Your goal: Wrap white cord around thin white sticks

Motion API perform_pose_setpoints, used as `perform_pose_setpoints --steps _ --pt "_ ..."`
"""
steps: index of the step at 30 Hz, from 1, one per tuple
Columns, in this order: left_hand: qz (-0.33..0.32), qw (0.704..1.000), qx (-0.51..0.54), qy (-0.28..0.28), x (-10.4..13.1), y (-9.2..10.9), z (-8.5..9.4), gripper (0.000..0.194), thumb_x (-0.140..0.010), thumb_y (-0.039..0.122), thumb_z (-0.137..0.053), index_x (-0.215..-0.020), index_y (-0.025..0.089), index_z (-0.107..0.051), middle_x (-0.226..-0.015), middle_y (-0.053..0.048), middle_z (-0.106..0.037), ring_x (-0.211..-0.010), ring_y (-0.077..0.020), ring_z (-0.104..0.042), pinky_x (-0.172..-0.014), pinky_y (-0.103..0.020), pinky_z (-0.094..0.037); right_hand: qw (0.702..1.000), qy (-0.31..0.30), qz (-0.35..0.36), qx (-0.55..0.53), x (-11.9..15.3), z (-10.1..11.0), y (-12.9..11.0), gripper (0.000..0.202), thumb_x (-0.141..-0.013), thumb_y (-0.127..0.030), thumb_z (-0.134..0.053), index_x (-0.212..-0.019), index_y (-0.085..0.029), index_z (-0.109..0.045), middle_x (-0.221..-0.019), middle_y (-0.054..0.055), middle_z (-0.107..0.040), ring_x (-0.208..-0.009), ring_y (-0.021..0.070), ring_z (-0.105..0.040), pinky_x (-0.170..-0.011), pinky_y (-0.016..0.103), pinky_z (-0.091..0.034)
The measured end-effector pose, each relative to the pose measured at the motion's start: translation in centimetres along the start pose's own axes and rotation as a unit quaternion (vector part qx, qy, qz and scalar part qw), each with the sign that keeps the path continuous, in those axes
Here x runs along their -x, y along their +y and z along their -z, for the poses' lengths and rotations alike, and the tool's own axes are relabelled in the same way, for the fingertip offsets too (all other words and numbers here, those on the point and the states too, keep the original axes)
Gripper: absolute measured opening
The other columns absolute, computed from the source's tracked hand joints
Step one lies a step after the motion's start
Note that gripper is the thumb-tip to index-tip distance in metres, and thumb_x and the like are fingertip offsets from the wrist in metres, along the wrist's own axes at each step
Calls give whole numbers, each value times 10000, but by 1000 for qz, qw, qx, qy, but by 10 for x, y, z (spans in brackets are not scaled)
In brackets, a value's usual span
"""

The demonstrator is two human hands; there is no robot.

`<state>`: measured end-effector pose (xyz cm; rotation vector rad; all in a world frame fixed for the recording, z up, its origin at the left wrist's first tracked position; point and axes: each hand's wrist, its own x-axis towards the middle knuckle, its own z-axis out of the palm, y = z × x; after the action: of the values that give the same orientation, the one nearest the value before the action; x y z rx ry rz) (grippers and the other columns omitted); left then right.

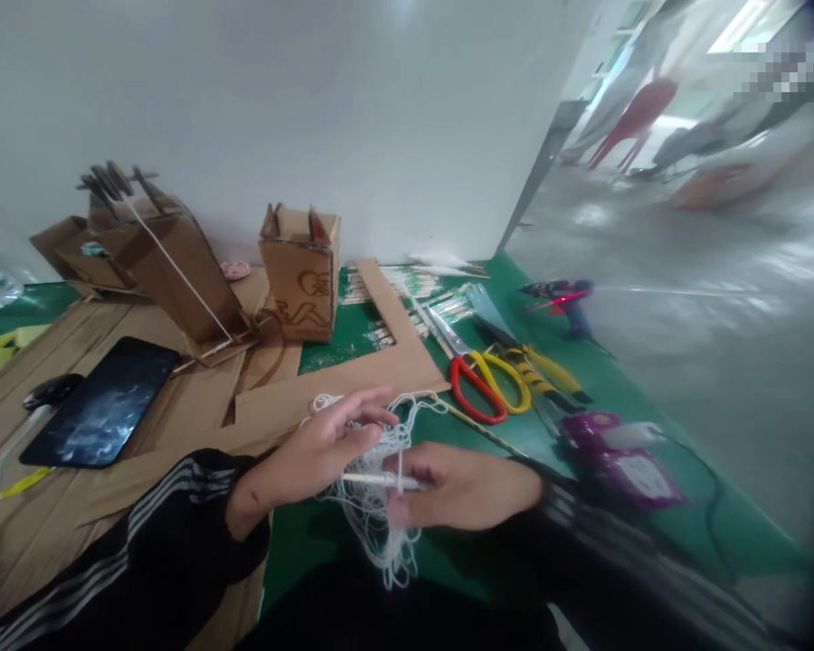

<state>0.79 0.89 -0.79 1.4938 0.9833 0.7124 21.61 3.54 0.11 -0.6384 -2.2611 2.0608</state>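
My right hand (468, 488) pinches a thin stick with white string wound round it (390, 482), held level in front of me. The stick's pale end points left. Beside it, my left hand (322, 445) has its fingers apart and stretched toward the right, above a loose tangle of white string (370, 515). Strands of the tangle hang below both hands and spread behind them. An L-shaped cardboard strip (339, 375) lies just past the left hand. Close to the right hand are scissors (492, 387) with one red and one yellow handle.
Left are a dark tablet (101, 402), cardboard sheets (20, 416) and a cardboard structure (169, 267) with string. A cardboard box (300, 276) stands by the wall. Pliers (549, 375), a purple-and-white box (630, 466) with a cable, and a glue gun (570, 306) lie right, near the table edge.
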Motion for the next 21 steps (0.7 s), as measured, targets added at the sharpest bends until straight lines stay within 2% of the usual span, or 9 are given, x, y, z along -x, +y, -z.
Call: perform_pose_setpoints --steps 3,5,8,13,15,18,21 --pt "-42 991 -104 73 2 0 -3 345 -883 204 -521 -1224 253 -514 -1175 -72 -601 -1069 -217 -564 -922 -365 -446 998 62 3 -16 1 1 1 488 -963 -503 -352 -738 -141 -590 -602 -35 -443 -546 89 -417 -558 226 -357" --pt "-89 985 -139 60 3 4 -4 294 -853 163 -543 -1137 238 -554 -1092 -53 -614 -994 -201 -578 -887 -339 -452 994 108 -6 -21 0 1 2 556 -983 -508 -274 -713 -142 -595 -581 -35 -434 -537 91 -420 -575 233 -360" --pt "-139 976 -167 28 4 9 -4 253 -841 189 -582 -1090 232 -600 -1021 -40 -630 -951 -192 -586 -857 -316 -450 990 138 -10 -33 -1 1 4 554 -982 -506 -292 -677 -146 -582 -577 -32 -451 -540 95 -439 -594 238 -371" --pt "-144 969 -189 75 0 5 -5 98 -847 258 -623 -916 223 -683 -976 -38 -694 -947 -196 -617 -882 -319 -439 985 161 -41 -43 -2 -1 2 524 -981 -492 -304 -738 -151 -619 -576 -17 -508 -533 110 -467 -561 244 -377" --pt "-136 971 -176 88 0 2 -5 88 -855 268 -616 -879 220 -686 -968 -34 -708 -947 -194 -629 -886 -318 -448 978 202 -51 -16 -1 0 0 510 -974 -493 -323 -700 -166 -602 -571 -16 -516 -522 114 -467 -557 249 -386" --pt "-109 975 -151 125 1 1 -2 136 -874 302 -587 -933 219 -677 -954 -35 -710 -896 -189 -648 -812 -301 -488 953 296 -29 52 7 5 -4 435 -969 -462 -366 -795 -181 -648 -737 20 -626 -693 155 -579 -694 268 -448" --pt "-98 963 -125 217 4 -2 1 165 -884 322 -569 -962 202 -650 -937 -46 -699 -826 -183 -656 -743 -291 -506 925 370 -18 86 21 10 -3 414 -982 -432 -332 -1047 -193 -664 -1004 59 -676 -945 206 -613 -865 306 -449"
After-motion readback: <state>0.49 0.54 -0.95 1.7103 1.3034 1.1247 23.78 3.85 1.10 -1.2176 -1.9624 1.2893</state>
